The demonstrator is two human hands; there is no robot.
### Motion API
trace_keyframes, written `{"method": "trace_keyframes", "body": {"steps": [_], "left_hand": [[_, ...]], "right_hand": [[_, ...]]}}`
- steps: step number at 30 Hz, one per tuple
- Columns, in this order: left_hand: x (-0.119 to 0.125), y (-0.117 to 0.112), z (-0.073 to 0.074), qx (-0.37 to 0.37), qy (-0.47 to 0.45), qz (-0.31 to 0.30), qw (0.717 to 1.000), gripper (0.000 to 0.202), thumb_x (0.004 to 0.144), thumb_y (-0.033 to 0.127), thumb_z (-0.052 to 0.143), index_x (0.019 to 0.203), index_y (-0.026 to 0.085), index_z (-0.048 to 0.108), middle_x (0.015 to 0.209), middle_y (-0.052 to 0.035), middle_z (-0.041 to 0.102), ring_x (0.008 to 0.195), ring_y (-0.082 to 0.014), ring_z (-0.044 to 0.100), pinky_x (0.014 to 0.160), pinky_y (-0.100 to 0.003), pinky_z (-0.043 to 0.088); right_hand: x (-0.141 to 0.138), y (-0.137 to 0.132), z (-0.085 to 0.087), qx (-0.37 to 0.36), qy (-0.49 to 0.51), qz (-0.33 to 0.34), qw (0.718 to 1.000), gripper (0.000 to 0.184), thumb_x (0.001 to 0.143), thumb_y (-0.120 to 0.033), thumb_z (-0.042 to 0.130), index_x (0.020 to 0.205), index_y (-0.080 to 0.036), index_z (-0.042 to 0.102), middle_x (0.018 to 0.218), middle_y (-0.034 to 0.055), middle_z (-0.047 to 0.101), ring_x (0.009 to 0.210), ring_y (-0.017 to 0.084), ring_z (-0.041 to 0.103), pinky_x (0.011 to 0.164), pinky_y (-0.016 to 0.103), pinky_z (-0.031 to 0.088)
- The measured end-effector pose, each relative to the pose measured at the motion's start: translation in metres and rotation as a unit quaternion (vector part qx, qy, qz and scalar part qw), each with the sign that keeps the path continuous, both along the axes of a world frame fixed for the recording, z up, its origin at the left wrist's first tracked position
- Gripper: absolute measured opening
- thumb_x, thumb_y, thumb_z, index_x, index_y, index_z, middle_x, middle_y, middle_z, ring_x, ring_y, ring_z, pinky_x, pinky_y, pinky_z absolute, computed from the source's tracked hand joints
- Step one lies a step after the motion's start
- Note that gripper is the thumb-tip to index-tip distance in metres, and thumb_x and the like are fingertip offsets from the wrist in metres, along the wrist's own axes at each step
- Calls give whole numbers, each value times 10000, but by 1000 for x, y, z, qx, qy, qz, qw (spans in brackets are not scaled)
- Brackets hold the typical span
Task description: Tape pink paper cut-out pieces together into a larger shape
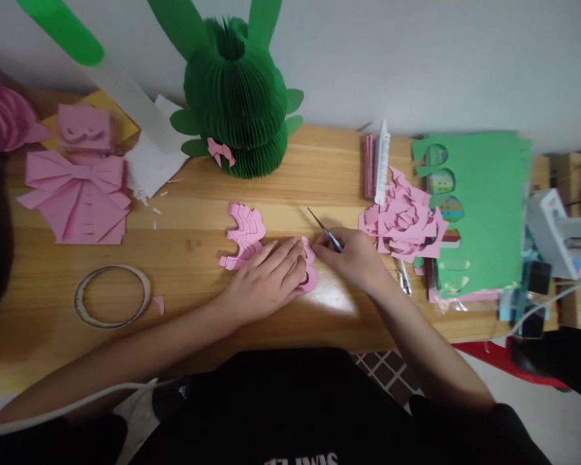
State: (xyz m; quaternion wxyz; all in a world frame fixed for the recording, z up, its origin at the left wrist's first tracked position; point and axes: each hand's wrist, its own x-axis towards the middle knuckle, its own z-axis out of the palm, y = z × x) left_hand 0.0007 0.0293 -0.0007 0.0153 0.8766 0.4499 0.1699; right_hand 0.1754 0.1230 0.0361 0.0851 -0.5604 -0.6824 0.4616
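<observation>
My left hand (268, 278) lies flat with its fingers stretched over a curvy pink paper cutout (311, 278), pressing it to the table. Between the fingers of my right hand (353, 255) is a slim pointed tool (330, 237), its dark tip aimed up and left, away from the paper. Whether it is tweezers or a craft knife I cannot tell. My right fingertips reach the cutout's right edge. A fanned stack of similar pink cutouts (246, 232) sits just beyond my left hand. Behind them stands a green honeycomb paper figure (237, 97) with a small pink bow.
Pink paper scraps (407, 219) lie to the right, beside a white utility knife (382, 165). Farther right are green cut sheets (489, 206). A roll of tape (80, 300) and a large pink paper bow (80, 194) are at left. The wall (368, 58) bounds the table's back.
</observation>
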Motion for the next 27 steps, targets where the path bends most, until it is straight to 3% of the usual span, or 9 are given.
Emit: {"method": "trace_keyframes", "body": {"steps": [9,18,21,24,27], "left_hand": [[3,2,8,22,49,-11,998,420,970,369,506,1218,43,603,1306,-214,636,1238,-324,587,1056,-439,422],[8,2,4,-10,22,-10,1000,419,940,363,559,1204,42,617,1297,-225,634,1215,-335,588,1036,-459,438],[6,4,9,-4,17,-4,1000,367,931,326,578,1185,65,624,1307,-227,623,1228,-352,576,1012,-488,465],[4,7,25,-55,-94,35,993,292,943,300,557,1154,110,625,1340,-219,580,1269,-344,544,999,-515,495],[4,9,47,-157,-301,71,938,208,979,283,492,1069,163,636,1222,-148,644,1187,-247,613,949,-424,556]], "right_hand": [[0,-10,-3,31,-48,-21,998,175,718,-210,718,609,-194,581,516,-43,525,504,120,468,534,247,339],[0,-11,-12,37,-3,-35,999,180,704,-166,719,585,-187,585,536,-40,544,538,119,482,577,248,343],[3,-11,-12,33,35,-42,998,143,693,-159,705,606,-182,595,547,-46,550,537,110,477,565,239,347],[11,-13,-6,27,85,-57,994,116,717,-219,681,636,-179,608,551,-49,544,534,108,474,550,235,361],[20,-21,8,33,130,-85,987,154,774,-296,628,676,-180,604,571,-39,532,520,106,455,526,239,368]]}}
